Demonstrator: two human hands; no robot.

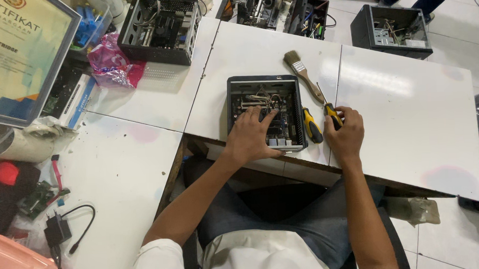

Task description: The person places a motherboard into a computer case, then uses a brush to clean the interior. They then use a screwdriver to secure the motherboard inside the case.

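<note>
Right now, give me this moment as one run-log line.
left hand: resting inside open computer case | right hand: grip on yellow-black screwdriver | second screwdriver, brush: on table

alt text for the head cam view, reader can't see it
A seated person's left hand rests inside a small open computer case on a white table, while the right hand grips a yellow-handled screwdriver. A second screwdriver and a paintbrush lie beside the case.
</note>
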